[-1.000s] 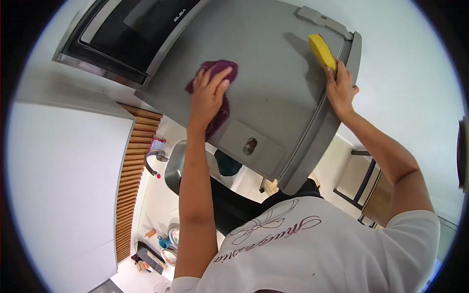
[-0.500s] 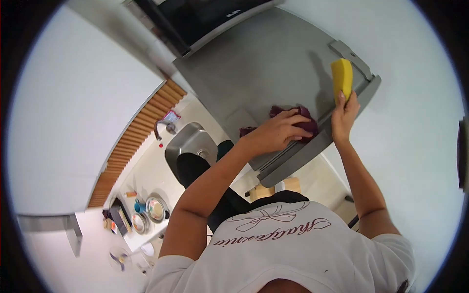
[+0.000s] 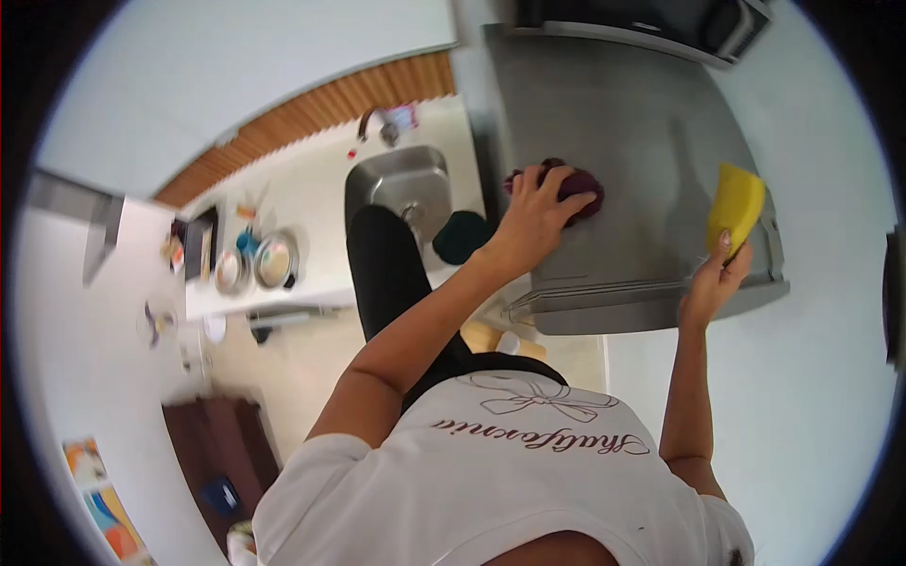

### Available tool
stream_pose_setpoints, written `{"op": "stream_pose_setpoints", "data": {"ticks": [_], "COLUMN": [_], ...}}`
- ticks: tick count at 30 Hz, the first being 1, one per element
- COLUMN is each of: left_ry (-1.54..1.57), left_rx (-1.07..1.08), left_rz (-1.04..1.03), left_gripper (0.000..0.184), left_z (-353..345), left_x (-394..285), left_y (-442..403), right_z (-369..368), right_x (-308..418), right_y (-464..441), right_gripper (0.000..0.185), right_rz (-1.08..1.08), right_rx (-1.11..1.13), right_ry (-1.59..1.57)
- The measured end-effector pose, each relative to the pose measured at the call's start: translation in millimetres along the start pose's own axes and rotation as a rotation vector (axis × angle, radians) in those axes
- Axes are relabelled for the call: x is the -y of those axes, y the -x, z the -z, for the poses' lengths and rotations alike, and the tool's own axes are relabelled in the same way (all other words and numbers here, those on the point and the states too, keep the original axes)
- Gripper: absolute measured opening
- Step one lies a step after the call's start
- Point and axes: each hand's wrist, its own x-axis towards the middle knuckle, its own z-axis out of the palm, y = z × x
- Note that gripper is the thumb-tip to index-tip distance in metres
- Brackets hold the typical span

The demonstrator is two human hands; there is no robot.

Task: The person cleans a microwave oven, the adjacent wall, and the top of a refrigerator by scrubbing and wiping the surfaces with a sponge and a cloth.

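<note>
My left hand presses a crumpled maroon cloth onto the grey top of a refrigerator, with fingers curled over it. In my right hand, a yellow sponge is gripped by its lower end between thumb and fingers. It is held up over the right side of the grey top, close to the front edge. My palm hides part of the cloth.
A black microwave stands at the back of the grey top. To the left are a steel sink with a faucet, a dark green rounded thing, and a counter with pots. My black-clad leg reaches towards the sink.
The view has turned, so the refrigerator top sits straighter and more of the room shows at left. My left hand and the cloth are farther from the front edge. The sponge stays in my right hand.
</note>
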Motion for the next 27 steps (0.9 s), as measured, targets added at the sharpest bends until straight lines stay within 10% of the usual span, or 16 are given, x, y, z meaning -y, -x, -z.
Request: {"op": "stream_pose_setpoints", "data": {"ticks": [7, 9, 15, 20, 27], "left_ry": [0.309, 1.245, 1.551, 1.59, 1.445], "left_rx": [-0.34, -0.575, -0.915, -1.093, -1.273], "left_rz": [0.461, 0.883, 0.906, 1.031, 1.044], "left_gripper": [0.031, 0.023, 0.032, 0.03, 0.039], "left_z": [26, 29, 83, 125, 167], "left_x": [34, 62, 106, 174, 237], "left_y": [47, 67, 103, 160, 256], "right_z": [-100, -151, -358, -509, -529], "right_x": [91, 111, 124, 46, -142], "right_y": [-19, -19, 25, 124, 246], "right_gripper": [0.033, 0.038, 0.036, 0.028, 0.029], "right_rz": [0.138, 0.113, 0.057, -0.337, -1.148], "right_rx": [0.644, 0.963, 1.799, 1.636, 1.026], "right_ry": [-0.363, -0.322, -0.176, 0.344, 0.005]}}
